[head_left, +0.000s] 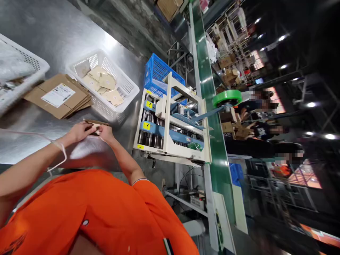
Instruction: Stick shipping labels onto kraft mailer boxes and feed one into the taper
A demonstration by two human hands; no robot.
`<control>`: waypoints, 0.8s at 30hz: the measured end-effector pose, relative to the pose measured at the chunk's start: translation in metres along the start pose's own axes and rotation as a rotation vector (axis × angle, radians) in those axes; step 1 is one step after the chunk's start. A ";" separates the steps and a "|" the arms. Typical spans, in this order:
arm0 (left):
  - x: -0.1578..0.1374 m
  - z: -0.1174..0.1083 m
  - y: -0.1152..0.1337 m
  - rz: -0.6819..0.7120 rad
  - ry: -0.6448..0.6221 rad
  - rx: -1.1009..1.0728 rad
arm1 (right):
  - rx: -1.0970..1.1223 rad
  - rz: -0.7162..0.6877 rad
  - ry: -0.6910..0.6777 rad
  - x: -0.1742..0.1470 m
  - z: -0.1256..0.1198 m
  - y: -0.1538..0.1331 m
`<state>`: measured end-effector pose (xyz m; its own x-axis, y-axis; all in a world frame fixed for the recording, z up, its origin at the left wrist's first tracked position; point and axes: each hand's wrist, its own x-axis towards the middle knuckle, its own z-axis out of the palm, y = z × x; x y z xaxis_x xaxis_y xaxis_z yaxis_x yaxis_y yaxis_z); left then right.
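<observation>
Over the steel table, my left hand [80, 131] and my right hand [106, 133] are close together, both closed around a small brown cardboard piece [98, 122]. It is seen nearly edge-on, with a pale part below its edge; my fingers hide much of it. Just beyond my hands stands a white perforated basket [127, 88] with several flat kraft envelopes [107, 81] inside. To the left lies a stack of flattened cardboard boxes [47, 90], with a white printed label [58, 95] on the top one. A pale cord [62, 147] passes by my left wrist.
Another white basket [39, 65] with clear plastic sits at far left. On the right stands a roller machine [170, 141] with blue belts, with a blue crate [151, 72] behind it. A green conveyor [208, 92] runs past. Several people work farther right.
</observation>
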<state>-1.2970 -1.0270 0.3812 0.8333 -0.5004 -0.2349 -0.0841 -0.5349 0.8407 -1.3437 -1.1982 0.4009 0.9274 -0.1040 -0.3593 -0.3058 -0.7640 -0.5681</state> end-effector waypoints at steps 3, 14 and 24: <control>-0.003 -0.003 0.005 0.049 -0.102 0.140 | -0.138 -0.045 -0.116 0.006 -0.011 -0.007; -0.013 -0.002 0.013 0.287 0.128 0.569 | -0.476 -0.161 -0.026 -0.031 -0.010 0.001; -0.001 0.013 0.019 0.444 -0.071 0.625 | -0.112 0.229 0.449 -0.025 -0.089 0.015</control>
<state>-1.3068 -1.0457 0.3911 0.6138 -0.7894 0.0114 -0.7133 -0.5483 0.4366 -1.3521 -1.2638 0.4672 0.8483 -0.5204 -0.0980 -0.5093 -0.7509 -0.4204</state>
